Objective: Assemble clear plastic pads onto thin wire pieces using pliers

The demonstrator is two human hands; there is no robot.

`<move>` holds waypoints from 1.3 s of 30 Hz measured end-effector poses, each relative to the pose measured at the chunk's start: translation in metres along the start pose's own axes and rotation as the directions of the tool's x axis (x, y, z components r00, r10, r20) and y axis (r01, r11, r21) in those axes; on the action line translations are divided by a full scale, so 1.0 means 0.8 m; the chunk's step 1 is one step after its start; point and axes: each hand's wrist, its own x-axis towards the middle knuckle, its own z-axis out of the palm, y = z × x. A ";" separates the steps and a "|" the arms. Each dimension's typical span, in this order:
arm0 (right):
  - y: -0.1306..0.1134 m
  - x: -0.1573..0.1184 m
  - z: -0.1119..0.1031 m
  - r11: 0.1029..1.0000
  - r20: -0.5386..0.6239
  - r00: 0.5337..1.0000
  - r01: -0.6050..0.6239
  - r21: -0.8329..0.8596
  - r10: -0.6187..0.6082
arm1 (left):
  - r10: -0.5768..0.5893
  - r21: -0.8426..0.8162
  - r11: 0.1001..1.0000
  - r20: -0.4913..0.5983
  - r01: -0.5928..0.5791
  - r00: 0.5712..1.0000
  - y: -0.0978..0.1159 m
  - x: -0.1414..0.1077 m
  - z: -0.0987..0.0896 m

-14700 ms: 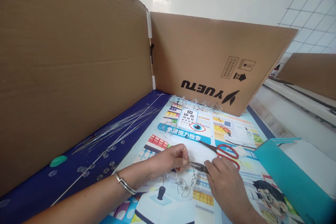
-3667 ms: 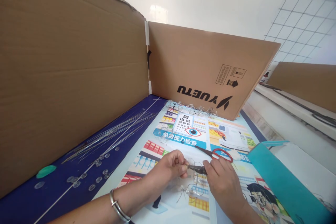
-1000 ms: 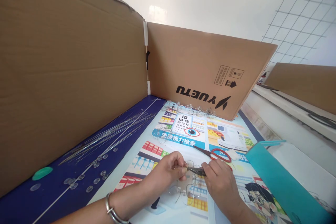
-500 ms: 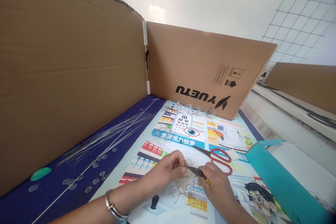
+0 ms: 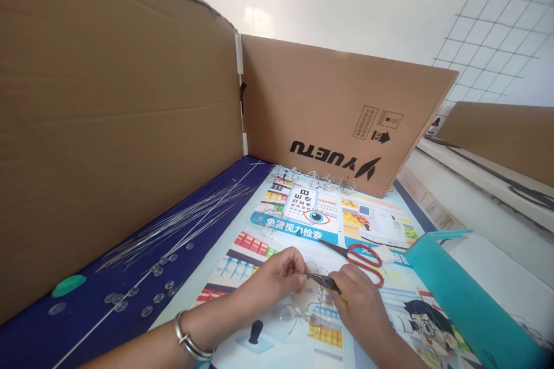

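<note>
My right hand (image 5: 361, 300) is wrapped round a pair of pliers (image 5: 324, 282) with dark jaws and a bit of yellow on the handle. The jaws point left and meet the fingertips of my left hand (image 5: 285, 274). Those fingers pinch thin wire, mostly hidden between them. Thin bent wire (image 5: 300, 314) with petal-like loops lies on the printed sheet under and between my hands. Red-handled scissors (image 5: 363, 262) lie just beyond my right hand, their dark blades pointing left.
Clear round discs (image 5: 158, 298), straight wires (image 5: 182, 219) and a green oval piece (image 5: 69, 286) lie on the blue surface at left. More wire shapes (image 5: 320, 179) line the back cardboard wall (image 5: 337, 98). A teal box (image 5: 471, 300) stands at right.
Almost nothing differs. The pliers' jaws have turned slightly at my left fingertips, while both hands stay in nearly the same place.
</note>
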 end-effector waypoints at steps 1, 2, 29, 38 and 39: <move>0.000 0.001 0.000 1.000 -0.004 1.000 0.006 -0.005 -0.006 | -0.004 -0.003 1.000 -0.002 0.004 1.000 0.000 0.000 0.000; 0.000 0.001 -0.001 1.000 -0.008 1.000 0.010 -0.008 -0.010 | -0.007 -0.008 1.000 -0.002 0.007 1.000 0.000 0.000 0.000; 0.005 0.008 -0.019 0.894 -0.072 0.961 0.219 -0.390 -0.266 | -0.023 -0.050 0.998 0.022 0.025 0.999 -0.002 0.002 -0.001; 0.004 0.008 -0.018 0.876 -0.065 0.961 0.216 -0.431 -0.269 | -0.013 -0.051 0.999 0.021 0.014 1.000 -0.002 -0.001 -0.001; 0.004 0.008 -0.017 0.878 -0.071 0.960 0.214 -0.429 -0.269 | -0.011 -0.054 0.998 0.024 0.012 1.000 -0.002 -0.001 0.000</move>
